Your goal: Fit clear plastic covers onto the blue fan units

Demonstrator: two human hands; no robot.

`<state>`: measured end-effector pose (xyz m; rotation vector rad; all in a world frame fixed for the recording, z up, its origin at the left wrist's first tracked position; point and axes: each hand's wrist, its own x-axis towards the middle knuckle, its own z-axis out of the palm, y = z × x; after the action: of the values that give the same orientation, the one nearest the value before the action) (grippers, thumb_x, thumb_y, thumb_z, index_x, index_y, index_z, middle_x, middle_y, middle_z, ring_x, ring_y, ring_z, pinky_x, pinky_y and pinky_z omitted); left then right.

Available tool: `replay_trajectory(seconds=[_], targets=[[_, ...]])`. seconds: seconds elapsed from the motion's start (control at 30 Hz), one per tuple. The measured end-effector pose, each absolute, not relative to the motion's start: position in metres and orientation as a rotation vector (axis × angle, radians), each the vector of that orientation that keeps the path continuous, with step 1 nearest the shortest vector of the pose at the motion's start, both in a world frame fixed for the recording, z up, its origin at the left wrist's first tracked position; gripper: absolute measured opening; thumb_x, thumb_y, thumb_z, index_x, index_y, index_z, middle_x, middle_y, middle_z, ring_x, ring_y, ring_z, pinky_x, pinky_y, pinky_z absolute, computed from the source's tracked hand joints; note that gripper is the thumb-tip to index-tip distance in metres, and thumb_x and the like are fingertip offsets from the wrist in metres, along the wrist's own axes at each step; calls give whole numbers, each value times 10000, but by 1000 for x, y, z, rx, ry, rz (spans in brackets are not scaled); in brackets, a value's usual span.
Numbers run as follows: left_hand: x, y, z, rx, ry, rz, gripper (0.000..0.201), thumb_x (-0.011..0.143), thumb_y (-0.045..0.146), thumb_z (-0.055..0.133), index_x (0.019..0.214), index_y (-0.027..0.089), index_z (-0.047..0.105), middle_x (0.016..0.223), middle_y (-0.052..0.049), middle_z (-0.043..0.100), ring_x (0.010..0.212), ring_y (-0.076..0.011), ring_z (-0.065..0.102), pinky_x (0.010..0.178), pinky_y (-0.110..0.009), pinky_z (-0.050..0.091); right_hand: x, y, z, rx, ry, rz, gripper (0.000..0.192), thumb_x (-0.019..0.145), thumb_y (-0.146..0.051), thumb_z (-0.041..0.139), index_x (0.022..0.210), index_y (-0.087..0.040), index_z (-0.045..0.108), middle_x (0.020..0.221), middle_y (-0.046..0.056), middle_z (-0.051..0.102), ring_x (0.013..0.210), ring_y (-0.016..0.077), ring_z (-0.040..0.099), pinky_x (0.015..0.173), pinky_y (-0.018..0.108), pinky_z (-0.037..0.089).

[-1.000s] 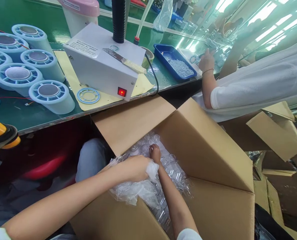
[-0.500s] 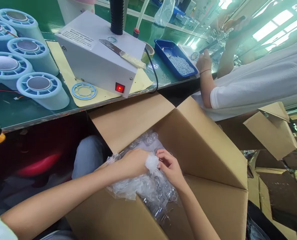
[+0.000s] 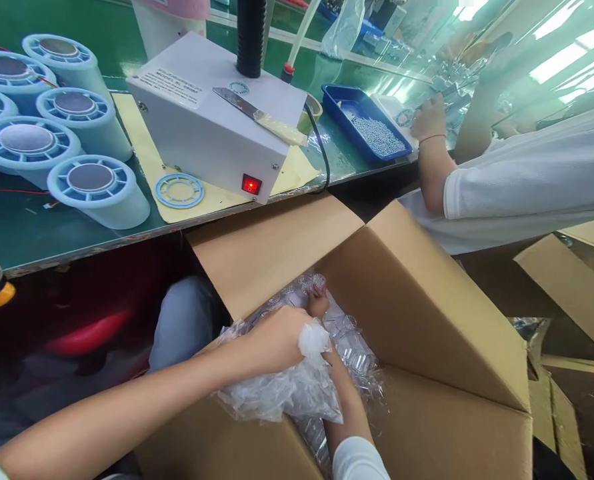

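Note:
My left hand [image 3: 287, 335] is closed on a crumpled clear plastic bag [image 3: 287, 393]; a bunched end sticks out beside the thumb and the rest hangs over the near wall of an open cardboard box [image 3: 447, 400]. Beyond it, my right hand [image 3: 319, 303] reaches under and past the left, down inside the box. Its fingers are curled at the round end of a clear plastic part [image 3: 319, 281]. More clear plastic parts [image 3: 357, 353] lie in the box around my right forearm.
On the green bench [image 3: 101, 247] stand several light-blue cylinders [image 3: 99, 193], a white machine [image 3: 211, 133] with a knife [image 3: 257, 117] on top, a blue ring [image 3: 179, 191] and a blue tray of beads [image 3: 367, 123]. A co-worker's arm [image 3: 439, 157] is at the right.
My right hand has left the bag's bunched end and moved deeper toward the box's far corner. My left hand still holds the bag. The view has shifted slightly.

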<state>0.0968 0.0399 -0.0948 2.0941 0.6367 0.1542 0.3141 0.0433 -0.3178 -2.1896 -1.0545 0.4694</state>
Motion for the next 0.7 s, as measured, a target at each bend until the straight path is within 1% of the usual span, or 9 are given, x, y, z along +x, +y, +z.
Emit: replay_trajectory(seconds=[0.17, 0.37, 0.47, 0.53, 0.57, 0.7], targets=[[100, 42, -95, 2106, 617, 129, 108, 675, 88, 524, 691, 140, 617, 725, -29, 588, 617, -125, 483, 578, -248, 347, 330, 41, -325, -2230, -1017, 504, 289, 913, -339, 560, 1126, -145, 584, 1166, 82, 597, 1026, 222, 596, 876, 438, 505], [97, 41, -88, 2096, 604, 39, 121, 702, 93, 506, 634, 143, 592, 612, -12, 578, 571, -128, 489, 528, -247, 322, 341, 47, -303, -2129, -1153, 575, 237, 928, -325, 537, 1096, -167, 591, 1113, 70, 609, 938, 180, 612, 811, 376, 532], [94, 39, -86, 2080, 592, 29, 113, 723, 115, 501, 659, 158, 583, 612, 0, 591, 579, -131, 518, 513, -231, 325, 341, 51, -289, -2064, -1264, 648, 229, 925, -327, 544, 1075, -162, 596, 1069, 61, 619, 896, 169, 618, 776, 353, 538], [93, 38, -85, 2072, 639, -20, 85, 720, 132, 525, 752, 170, 594, 673, -11, 627, 604, -149, 550, 526, -235, 347, 336, 50, -277, -2023, -1346, 713, 231, 917, -333, 557, 1044, -145, 599, 1010, 49, 629, 850, 160, 622, 750, 346, 538], [93, 37, -84, 2066, 678, -58, 125, 710, 137, 546, 819, 173, 595, 716, -26, 645, 626, -167, 569, 537, -243, 362, 332, 45, -269, -2003, -1382, 745, 224, 916, -338, 558, 1012, -141, 605, 970, 41, 634, 818, 150, 621, 737, 338, 535], [95, 36, -84, 2050, 820, -184, 459, 645, 106, 606, 1099, 120, 539, 844, -120, 671, 740, -260, 622, 602, -295, 425, 306, 4, -223, -1888, -1495, 877, 219, 889, -343, 572, 818, -142, 622, 756, 4, 627, 682, 131, 592, 677, 306, 503]])
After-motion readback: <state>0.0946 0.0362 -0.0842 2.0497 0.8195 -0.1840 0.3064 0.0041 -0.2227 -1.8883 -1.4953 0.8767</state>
